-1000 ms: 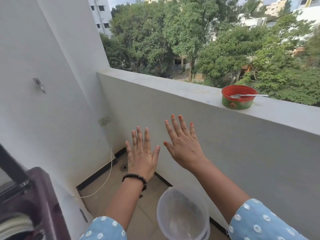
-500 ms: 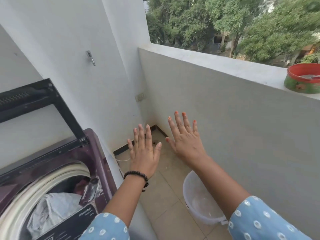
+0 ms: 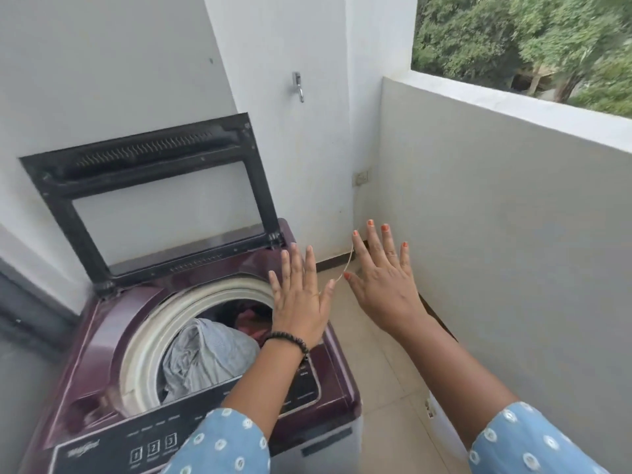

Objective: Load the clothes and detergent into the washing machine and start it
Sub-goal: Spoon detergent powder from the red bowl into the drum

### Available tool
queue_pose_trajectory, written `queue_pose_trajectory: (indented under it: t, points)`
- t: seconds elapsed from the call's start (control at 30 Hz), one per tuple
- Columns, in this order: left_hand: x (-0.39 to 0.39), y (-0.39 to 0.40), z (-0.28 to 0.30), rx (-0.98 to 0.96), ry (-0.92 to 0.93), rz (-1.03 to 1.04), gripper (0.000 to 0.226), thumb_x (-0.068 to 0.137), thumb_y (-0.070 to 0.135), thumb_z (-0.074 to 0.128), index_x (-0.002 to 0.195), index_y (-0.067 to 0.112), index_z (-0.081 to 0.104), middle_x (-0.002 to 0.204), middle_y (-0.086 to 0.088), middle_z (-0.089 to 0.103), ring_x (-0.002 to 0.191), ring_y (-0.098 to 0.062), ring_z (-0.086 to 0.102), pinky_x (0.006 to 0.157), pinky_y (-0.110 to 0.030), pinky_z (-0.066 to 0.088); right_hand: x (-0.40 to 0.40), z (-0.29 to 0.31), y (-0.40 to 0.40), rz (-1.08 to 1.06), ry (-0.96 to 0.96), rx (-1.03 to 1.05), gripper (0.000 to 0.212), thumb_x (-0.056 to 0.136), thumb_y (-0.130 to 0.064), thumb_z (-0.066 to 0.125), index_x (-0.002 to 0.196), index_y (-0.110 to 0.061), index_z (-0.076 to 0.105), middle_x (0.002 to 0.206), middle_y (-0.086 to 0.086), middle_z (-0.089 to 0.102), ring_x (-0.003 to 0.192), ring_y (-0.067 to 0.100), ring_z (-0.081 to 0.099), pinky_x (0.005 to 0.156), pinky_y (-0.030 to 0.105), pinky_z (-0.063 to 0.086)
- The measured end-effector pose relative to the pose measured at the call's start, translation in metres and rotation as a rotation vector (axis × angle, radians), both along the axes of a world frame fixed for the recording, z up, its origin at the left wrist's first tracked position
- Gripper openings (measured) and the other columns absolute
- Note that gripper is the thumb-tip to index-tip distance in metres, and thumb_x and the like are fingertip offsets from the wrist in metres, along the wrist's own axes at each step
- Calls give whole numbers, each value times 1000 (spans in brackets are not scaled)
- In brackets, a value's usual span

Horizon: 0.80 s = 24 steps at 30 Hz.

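Observation:
A maroon top-loading washing machine (image 3: pixel 102 340) stands at the lower left with its black-framed lid (image 3: pixel 154 196) raised against the wall. Inside the white-rimmed drum lie clothes (image 3: pixel 208 357), a grey garment on top and darker and pink ones behind. The dark control panel (image 3: pixel 113 449) runs along the machine's front edge. My left hand (image 3: pixel 301 302) hovers flat over the drum's right rim, fingers straight, holding nothing. My right hand (image 3: pixel 383 282) is spread in the air to the right of the machine, above the floor, also empty. No detergent is visible.
A grey parapet wall (image 3: pixel 496 251) closes the balcony on the right, with trees beyond. A metal hook (image 3: pixel 298 85) and a socket (image 3: pixel 361 177) sit on the white wall. A white bucket's rim (image 3: pixel 437 425) shows under my right forearm on the tiled floor (image 3: pixel 369 357).
The view has swung left and down from the parapet to the washing machine. The red bowl has left the view. Both hands stay spread and empty in front of me.

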<state>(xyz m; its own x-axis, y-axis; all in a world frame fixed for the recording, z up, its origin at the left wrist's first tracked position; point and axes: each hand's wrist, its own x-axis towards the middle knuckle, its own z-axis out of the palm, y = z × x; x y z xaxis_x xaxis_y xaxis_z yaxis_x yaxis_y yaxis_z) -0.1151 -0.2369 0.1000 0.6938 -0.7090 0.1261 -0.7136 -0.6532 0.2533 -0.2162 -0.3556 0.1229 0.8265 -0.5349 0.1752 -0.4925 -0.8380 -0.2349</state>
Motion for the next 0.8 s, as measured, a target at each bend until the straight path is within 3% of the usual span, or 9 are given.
queue_pose_trajectory:
  t: [0.17,0.3,0.53,0.8]
  points:
    - [45,50,-6,-2,-3,57,68,91,62,-2,143,26,-29,154,-1,-35,142,-19,-33,116,-41,-20,54,-6,45,56,23,-4,66,103,-47,21,154,-24,-14,158,2,-29,142,23,-34,120,50,-13]
    - [82,95,-11,-1,5,135,68,102,51,16,151,22,-20,155,0,-33,140,-17,-34,115,-40,-19,97,-13,85,130,3,-4,67,103,-50,23,155,-24,-11,161,2,-24,141,22,-32,117,49,-13]
    - [118,145,-22,21,33,211,69,100,54,13,151,21,-20,148,1,-36,138,-17,-35,117,-42,-16,141,-26,132,235,-9,-19,67,103,-50,28,155,-25,-6,161,2,-20,143,22,-30,119,48,-12]
    - [134,166,-35,-3,63,310,80,81,70,-16,147,25,-26,148,2,-38,138,-17,-36,117,-42,-17,181,-30,145,339,48,-32,66,102,-52,21,155,-26,-7,161,1,-21,146,23,-27,118,49,-12]
